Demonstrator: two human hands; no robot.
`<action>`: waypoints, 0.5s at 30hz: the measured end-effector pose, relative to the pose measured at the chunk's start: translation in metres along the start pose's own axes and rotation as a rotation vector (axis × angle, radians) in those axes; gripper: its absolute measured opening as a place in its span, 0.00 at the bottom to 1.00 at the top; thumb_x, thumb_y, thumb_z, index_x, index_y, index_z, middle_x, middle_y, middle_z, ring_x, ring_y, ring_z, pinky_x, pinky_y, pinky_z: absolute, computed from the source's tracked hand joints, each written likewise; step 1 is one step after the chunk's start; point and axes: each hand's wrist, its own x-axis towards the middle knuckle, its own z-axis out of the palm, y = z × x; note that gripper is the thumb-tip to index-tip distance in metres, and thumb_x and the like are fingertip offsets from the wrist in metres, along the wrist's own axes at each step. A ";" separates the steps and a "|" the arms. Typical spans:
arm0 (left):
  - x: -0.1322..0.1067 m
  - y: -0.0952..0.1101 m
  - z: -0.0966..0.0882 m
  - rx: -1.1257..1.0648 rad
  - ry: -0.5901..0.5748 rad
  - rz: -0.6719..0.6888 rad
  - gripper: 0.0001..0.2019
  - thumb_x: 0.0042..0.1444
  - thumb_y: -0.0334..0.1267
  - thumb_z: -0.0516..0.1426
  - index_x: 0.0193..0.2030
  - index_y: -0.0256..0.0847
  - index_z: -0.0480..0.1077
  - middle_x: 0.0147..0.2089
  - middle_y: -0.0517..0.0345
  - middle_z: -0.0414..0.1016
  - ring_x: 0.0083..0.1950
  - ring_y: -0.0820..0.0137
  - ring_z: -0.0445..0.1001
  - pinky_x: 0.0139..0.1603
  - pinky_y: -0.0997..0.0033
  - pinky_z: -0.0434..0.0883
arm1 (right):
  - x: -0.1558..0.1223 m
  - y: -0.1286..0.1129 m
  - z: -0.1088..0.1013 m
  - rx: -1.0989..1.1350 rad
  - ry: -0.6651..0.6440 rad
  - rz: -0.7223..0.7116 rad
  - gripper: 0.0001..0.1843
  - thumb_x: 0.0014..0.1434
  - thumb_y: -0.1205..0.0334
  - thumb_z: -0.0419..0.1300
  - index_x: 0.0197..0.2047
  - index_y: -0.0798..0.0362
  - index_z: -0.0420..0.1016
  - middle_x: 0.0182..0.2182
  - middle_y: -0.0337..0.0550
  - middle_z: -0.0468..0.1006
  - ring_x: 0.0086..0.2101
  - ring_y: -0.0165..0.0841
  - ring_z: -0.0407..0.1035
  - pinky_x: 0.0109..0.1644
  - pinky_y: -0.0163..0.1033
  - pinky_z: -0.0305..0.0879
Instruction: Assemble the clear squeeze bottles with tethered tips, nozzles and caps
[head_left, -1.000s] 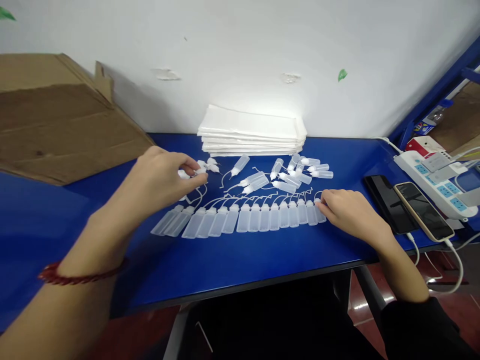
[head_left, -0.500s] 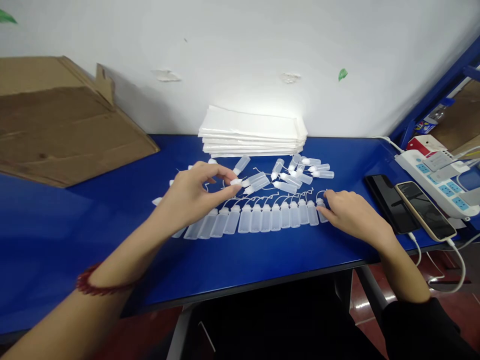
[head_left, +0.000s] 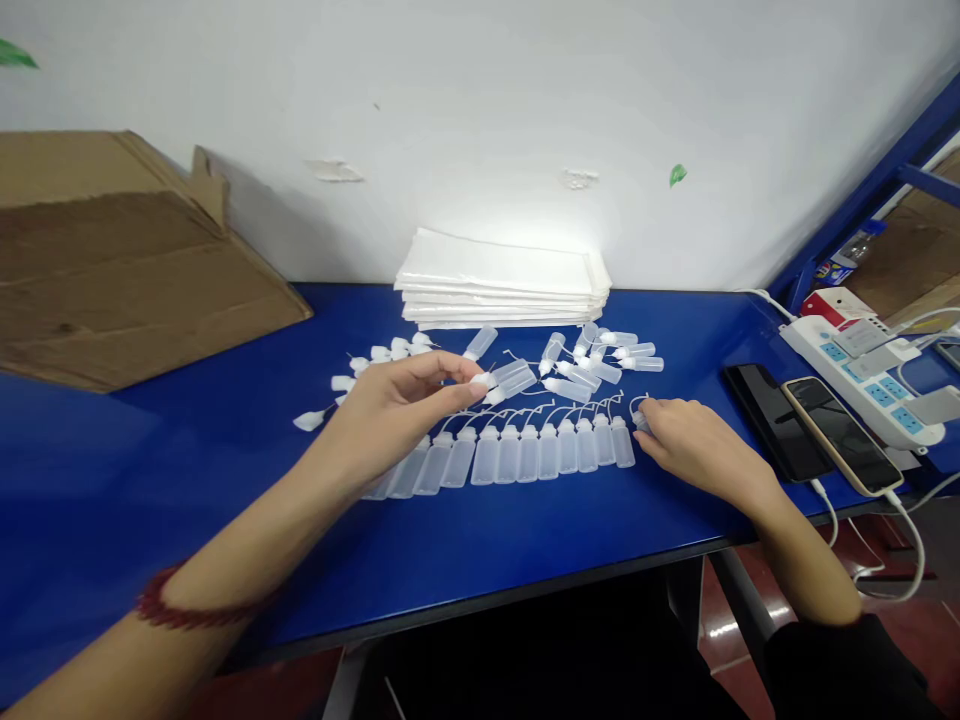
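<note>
My left hand pinches a small white cap between thumb and fingertips. I cannot tell whether this cap sits on one of the clear bottles lying right beside it. The fingers of my right hand close around a small squeeze bottle at the right end of a row; the hand covers most of it. Along that row, several translucent bottles lie side by side, their thin bent tubes pointing away from me. My left wrist and hand hide the row's left end.
Loose bottles lie scattered behind the row, and white caps at left. A stack of white packets rests by the wall. Cardboard leans at left. Two phones and a power strip with cables occupy the right side.
The view has shifted slightly, uncovering more white caps at left. My right fingers have closed further over the end bottle, hiding more of it. My left hand keeps its pinch.
</note>
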 end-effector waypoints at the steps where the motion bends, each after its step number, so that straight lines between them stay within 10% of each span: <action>1: 0.000 -0.001 0.003 -0.053 0.006 0.005 0.07 0.50 0.44 0.64 0.34 0.46 0.75 0.35 0.59 0.73 0.38 0.68 0.69 0.40 0.64 0.66 | -0.001 0.001 -0.001 0.042 0.032 -0.003 0.11 0.67 0.66 0.50 0.42 0.60 0.73 0.37 0.54 0.81 0.36 0.42 0.76 0.33 0.39 0.58; 7: -0.013 0.011 0.026 -0.246 -0.041 0.021 0.06 0.53 0.44 0.60 0.33 0.46 0.74 0.38 0.56 0.70 0.39 0.67 0.69 0.42 0.63 0.71 | -0.007 -0.002 -0.007 0.695 0.402 -0.187 0.18 0.70 0.58 0.49 0.57 0.58 0.66 0.36 0.47 0.79 0.33 0.34 0.72 0.38 0.38 0.67; 15: -0.044 0.022 0.051 -0.490 -0.239 -0.012 0.10 0.52 0.48 0.65 0.37 0.48 0.76 0.36 0.56 0.71 0.38 0.66 0.69 0.40 0.64 0.73 | -0.016 -0.034 -0.007 1.276 0.165 -0.556 0.13 0.70 0.63 0.49 0.54 0.54 0.68 0.39 0.43 0.77 0.33 0.28 0.71 0.38 0.35 0.71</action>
